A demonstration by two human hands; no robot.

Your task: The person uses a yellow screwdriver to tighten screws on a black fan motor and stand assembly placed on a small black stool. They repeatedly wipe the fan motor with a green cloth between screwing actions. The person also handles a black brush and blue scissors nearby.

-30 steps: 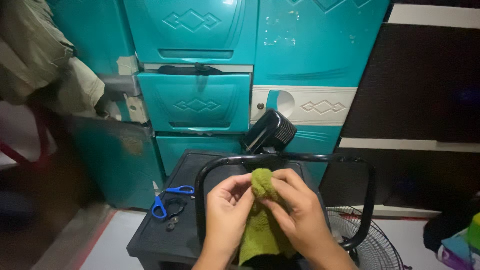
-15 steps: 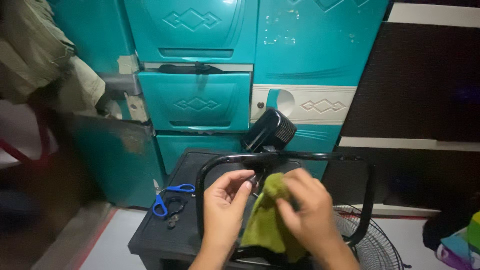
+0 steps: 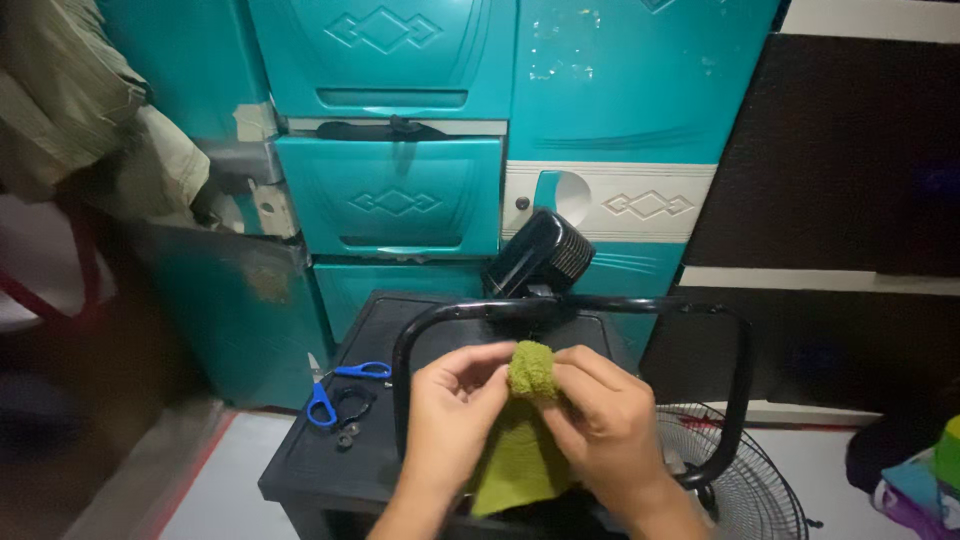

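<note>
Both my hands hold a green cloth (image 3: 528,418) bunched up at its top, over a black stool-like surface (image 3: 305,460). My left hand (image 3: 448,405) pinches the cloth's left side. My right hand (image 3: 603,420) grips it from the right, fingers wrapped over the bunched part. The cloth hangs down between my wrists. A black tubular frame (image 3: 740,380) loops around my hands, joined at the back to a black fan motor housing (image 3: 540,255).
Blue-handled scissors (image 3: 335,385) and small black parts (image 3: 350,415) lie on the black surface at left. A wire fan grille (image 3: 750,485) lies at the lower right. Teal plastic drawers (image 3: 390,195) stand behind. Clothes hang at the left.
The cloth, spread lower and to the right half a second ago, is bunched up again between both hands near the middle of the frame.
</note>
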